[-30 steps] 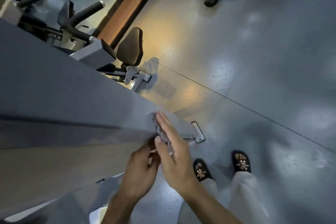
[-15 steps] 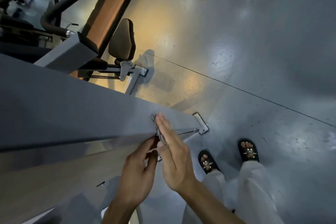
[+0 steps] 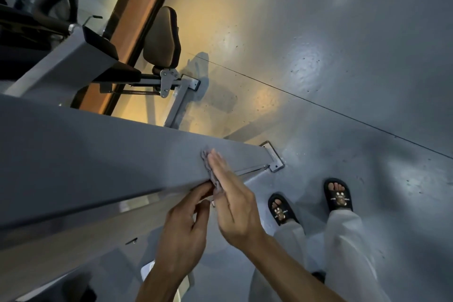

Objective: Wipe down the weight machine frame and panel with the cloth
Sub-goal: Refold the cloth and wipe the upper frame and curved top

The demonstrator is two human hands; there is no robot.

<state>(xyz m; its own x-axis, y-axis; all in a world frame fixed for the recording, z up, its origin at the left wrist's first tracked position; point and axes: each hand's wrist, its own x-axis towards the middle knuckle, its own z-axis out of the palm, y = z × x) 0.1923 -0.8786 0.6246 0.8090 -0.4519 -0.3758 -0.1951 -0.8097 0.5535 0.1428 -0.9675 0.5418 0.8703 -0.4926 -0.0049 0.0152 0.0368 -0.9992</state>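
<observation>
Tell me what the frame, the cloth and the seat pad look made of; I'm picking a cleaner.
Frame: looks like painted metal, matte grey, with flat faces and a bolted foot plate.
Cloth: soft grey fabric, bunched and nubbly under the right hand; possibly microfibre.
Seat pad: probably vinyl or leather-like padding, dark with a slight sheen.

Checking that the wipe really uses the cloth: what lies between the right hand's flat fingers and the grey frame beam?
In the head view, the crumpled grey cloth lies between the right hand and the frame beam.
</observation>
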